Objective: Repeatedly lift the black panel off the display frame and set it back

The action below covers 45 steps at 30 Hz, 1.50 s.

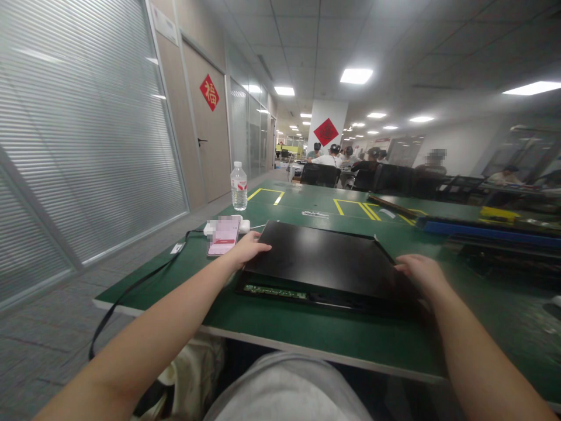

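Observation:
A black, glossy flat display panel is held between my two hands over the green table. My left hand grips its left edge, thumb on top and the other fingers partly hidden beneath. On the opposite side, my right hand is closed on the right edge, slightly blurred. Below the panel's near edge, a green circuit board strip shows within a dark frame. Whether the panel touches that frame I cannot tell. A phone with a lit screen lies just left of my left hand.
A water bottle stands at the table's far left, with a white power strip and black cable nearer. Blue and yellow pieces lie at the right of the green table. People sit in the background.

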Motion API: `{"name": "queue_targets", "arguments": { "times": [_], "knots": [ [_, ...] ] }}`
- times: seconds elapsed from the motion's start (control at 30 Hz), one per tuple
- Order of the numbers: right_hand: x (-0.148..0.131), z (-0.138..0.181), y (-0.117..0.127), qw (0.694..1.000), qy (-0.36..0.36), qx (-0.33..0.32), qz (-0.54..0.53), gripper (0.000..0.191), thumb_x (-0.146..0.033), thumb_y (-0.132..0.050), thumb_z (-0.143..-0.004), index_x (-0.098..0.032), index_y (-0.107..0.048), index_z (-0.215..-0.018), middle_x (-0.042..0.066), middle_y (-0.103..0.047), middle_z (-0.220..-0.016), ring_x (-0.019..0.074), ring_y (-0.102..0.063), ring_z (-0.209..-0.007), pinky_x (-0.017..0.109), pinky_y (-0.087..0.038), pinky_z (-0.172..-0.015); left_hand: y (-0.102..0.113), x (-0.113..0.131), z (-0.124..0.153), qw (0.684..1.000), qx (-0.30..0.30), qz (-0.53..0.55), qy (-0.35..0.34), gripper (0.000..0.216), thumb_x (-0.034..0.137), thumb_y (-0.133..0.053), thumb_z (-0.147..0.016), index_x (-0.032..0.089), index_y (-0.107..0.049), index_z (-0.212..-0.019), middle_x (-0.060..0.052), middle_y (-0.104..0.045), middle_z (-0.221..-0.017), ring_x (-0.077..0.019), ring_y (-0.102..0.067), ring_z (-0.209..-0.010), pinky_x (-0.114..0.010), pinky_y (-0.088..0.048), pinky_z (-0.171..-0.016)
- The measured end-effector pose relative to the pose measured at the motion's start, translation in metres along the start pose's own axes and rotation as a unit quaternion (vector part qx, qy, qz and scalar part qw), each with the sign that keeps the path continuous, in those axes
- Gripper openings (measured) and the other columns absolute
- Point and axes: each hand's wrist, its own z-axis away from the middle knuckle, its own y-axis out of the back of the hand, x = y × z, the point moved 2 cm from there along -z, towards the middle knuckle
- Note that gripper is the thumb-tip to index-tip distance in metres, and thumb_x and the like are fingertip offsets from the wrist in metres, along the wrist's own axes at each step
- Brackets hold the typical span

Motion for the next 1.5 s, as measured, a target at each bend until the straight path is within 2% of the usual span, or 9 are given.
{"name": "queue_targets", "arguments": {
  "times": [0.33,0.63,1.0,1.17,1.5],
  "knots": [
    [0.002,-0.002,0.000,0.999,0.006,-0.013,0.043,0.016,-0.034,-0.066,-0.068,-0.022,-0.072,-0.075,0.008,-0.077,-0.076,0.0230,-0.066,-0.067,0.033,-0.048,-0.061,0.001,0.005,0.004,1.000,0.012,-0.016,0.017,0.051,0.020,-0.084,-0.060,0.021,-0.057,-0.103,0.000,-0.072,-0.073,-0.0263,-0.073,-0.073,-0.032,-0.054,-0.062],
    [0.001,-0.001,0.001,0.998,0.003,-0.002,0.055,0.015,-0.033,-0.067,-0.068,-0.022,-0.073,-0.075,0.008,-0.077,-0.076,0.0238,-0.067,-0.070,0.033,-0.047,-0.061,0.001,0.004,0.003,0.999,-0.008,0.032,0.016,0.061,0.014,-0.080,-0.058,0.024,-0.056,-0.112,0.000,-0.073,-0.077,-0.0247,-0.071,-0.065,-0.034,-0.056,-0.061],
    [0.006,-0.007,0.000,0.996,0.036,0.007,0.088,0.016,-0.035,-0.067,-0.068,-0.022,-0.075,-0.075,0.008,-0.077,-0.077,0.0236,-0.067,-0.071,0.032,-0.046,-0.060,0.002,-0.003,-0.004,0.999,-0.037,0.011,-0.006,0.052,0.012,-0.081,-0.057,0.019,-0.061,-0.104,-0.003,-0.075,-0.080,-0.0240,-0.072,-0.072,-0.033,-0.057,-0.067],
    [0.000,-0.003,0.001,0.989,0.057,0.010,0.139,0.019,-0.036,-0.062,-0.070,-0.023,-0.075,-0.074,0.007,-0.077,-0.079,0.0244,-0.067,-0.077,0.033,-0.046,-0.067,0.002,-0.001,-0.003,0.999,-0.045,-0.010,0.000,0.050,0.011,-0.078,-0.062,0.018,-0.062,-0.108,-0.003,-0.076,-0.086,-0.0234,-0.073,-0.078,-0.033,-0.057,-0.071],
    [-0.006,0.003,0.000,0.987,0.048,0.000,0.153,0.022,-0.038,-0.061,-0.070,-0.023,-0.075,-0.079,0.007,-0.077,-0.081,0.0255,-0.068,-0.078,0.035,-0.045,-0.067,0.005,0.001,-0.004,0.999,-0.029,-0.038,-0.002,0.043,0.022,-0.082,-0.064,0.018,-0.070,-0.105,-0.006,-0.079,-0.093,-0.0276,-0.074,-0.093,-0.033,-0.058,-0.076]
  ]
}}
